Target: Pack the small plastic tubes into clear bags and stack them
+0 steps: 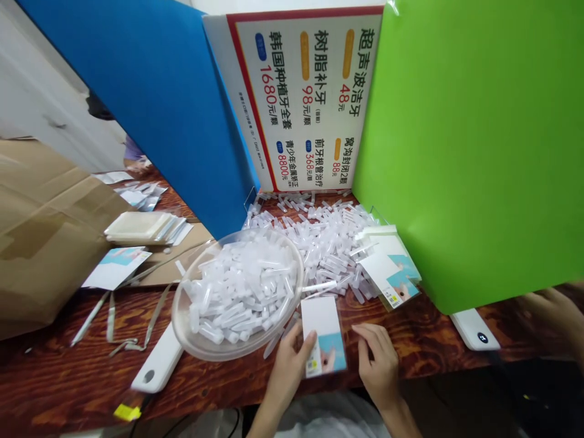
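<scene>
My left hand (290, 356) grips a clear bag with a white and blue printed card (325, 331) in it, thumb on the front and fingers partly hidden beside and behind it. To the right of the card, my right hand (378, 359) hovers with loosely bent fingers apart, nothing visible in them. A clear round tub (179, 316) heaped with small white-capped plastic tubes (249, 286) stands left of my left hand. Beyond it, more loose tubes (331, 243) are spread over the table. Several bagged cards (395, 277) lie stacked at the right, against the green panel.
Blue (150, 91) and green (474, 134) panels and a printed board (305, 103) wall in the back. White devices (157, 359) sit at both sides. A cardboard box (50, 231) and card stacks (141, 226) are at left. Another person's hand (554, 313) shows at right.
</scene>
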Demonstrator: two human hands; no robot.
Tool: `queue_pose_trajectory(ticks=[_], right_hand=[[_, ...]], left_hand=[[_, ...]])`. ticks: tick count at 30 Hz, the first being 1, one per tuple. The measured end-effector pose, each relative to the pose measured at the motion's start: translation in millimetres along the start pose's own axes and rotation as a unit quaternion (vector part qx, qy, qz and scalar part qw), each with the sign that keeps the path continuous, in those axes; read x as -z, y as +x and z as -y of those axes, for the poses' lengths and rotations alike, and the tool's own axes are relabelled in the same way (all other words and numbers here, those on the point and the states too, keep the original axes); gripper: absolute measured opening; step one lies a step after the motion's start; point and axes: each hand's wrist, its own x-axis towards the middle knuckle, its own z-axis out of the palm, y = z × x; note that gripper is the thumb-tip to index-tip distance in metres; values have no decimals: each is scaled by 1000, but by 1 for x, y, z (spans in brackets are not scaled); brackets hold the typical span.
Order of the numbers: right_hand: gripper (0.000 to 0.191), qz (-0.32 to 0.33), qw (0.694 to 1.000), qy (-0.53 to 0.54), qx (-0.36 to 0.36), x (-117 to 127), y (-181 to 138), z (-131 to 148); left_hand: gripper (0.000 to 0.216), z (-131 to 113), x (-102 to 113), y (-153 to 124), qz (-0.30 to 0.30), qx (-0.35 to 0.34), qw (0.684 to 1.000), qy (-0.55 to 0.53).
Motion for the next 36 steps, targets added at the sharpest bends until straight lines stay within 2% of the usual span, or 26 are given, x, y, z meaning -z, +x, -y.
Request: queue_pose_trajectory(ticks=[2,4,7,9,12,16,19,21,23,26,29,32,36], right_hand=[[30,46,999,-5,-25,-12,6,-4],[28,103,994,-9,-22,-28,15,-6],[24,172,985,-30,3,-56,28,-7],[20,194,980,-46,19,-70,34,-7],[17,200,978,-50,26,-80,39,-10],[27,212,976,-17,51,-73,38,-15],[37,272,955,-23,113,-64,34,-16],[35,305,944,-36,122,-58,32,-14],[26,315,945,-11,89,-52,34,-11],[18,330,936,119,-4,-35,40,-4],[22,346,903,244,-73,-16,47,0],[25,343,878,313,-113,-4,47,-4],[29,319,830,387,-242,-13,33,-13]], left_hand=[[51,9,24,-21,37,19,998,42],[52,18,45,-38,30,26,997,59],[60,28,63,-54,-64,27,997,33],[62,31,66,-60,-110,30,993,8],[61,31,62,-67,-116,32,992,-46],[57,30,56,-69,-96,22,989,-112],[54,31,54,-67,-70,30,990,-118],[52,32,52,-64,-54,32,990,-124],[51,32,49,-61,-28,41,990,-133],[49,33,44,-56,20,67,990,-126],[46,32,40,-51,66,84,990,-91],[44,27,40,-48,104,91,989,-47],[47,17,42,-46,123,103,987,-16]])
